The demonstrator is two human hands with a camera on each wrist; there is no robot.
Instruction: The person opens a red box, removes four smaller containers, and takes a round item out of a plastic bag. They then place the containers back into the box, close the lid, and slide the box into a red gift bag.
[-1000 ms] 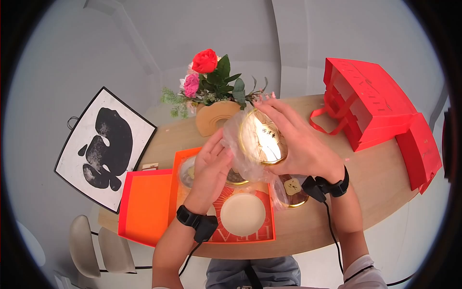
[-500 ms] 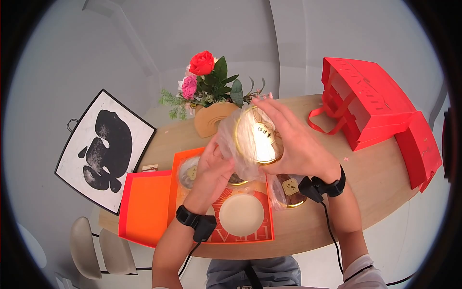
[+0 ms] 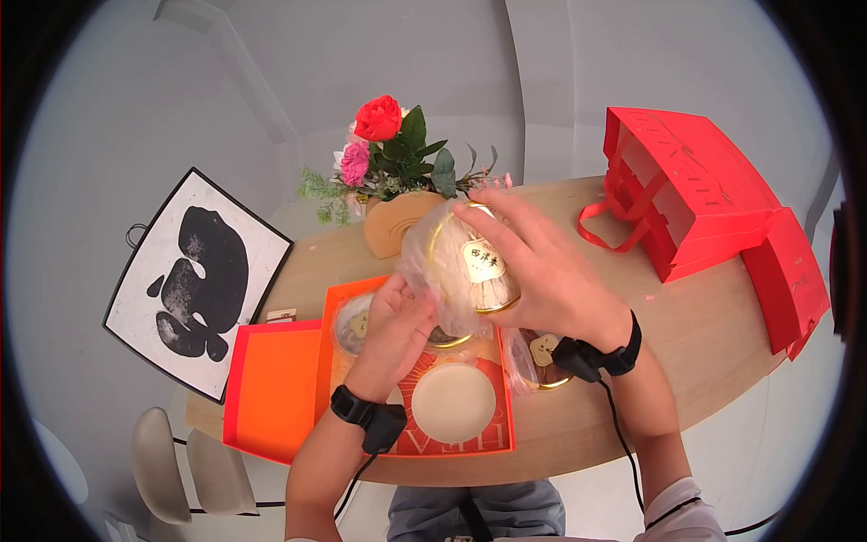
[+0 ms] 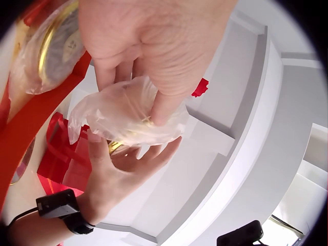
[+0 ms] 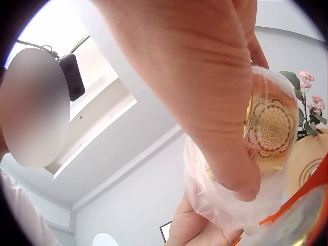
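Above the orange box, my right hand (image 3: 560, 280) holds a round clear jar (image 3: 486, 262) with gold rims and a pale label with dark characters. Thin clear plastic bag (image 3: 433, 271) covers the jar's left side. My left hand (image 3: 393, 316) grips that bag from the left, its thumb pressed to the film in the left wrist view, where the bag (image 4: 118, 110) hides most of the jar. Patterned clear glass of the jar (image 5: 274, 123) shows past the right thumb in the right wrist view. Another bagged jar (image 3: 546, 350) stands on the table below my right wrist.
The orange box (image 3: 512, 397) holds bagged jars (image 3: 355, 325) at its back and a round cream piece (image 3: 454, 404) in front. Beside it lies an orange lid (image 3: 275, 379). A flower vase (image 3: 397, 226), framed picture (image 3: 203, 280) and red paper bag (image 3: 722, 199) stand around.
The jar has shifted slightly left and turned in my right hand, so the glare has left its face and the label shows clearly. Both hands keep their hold.
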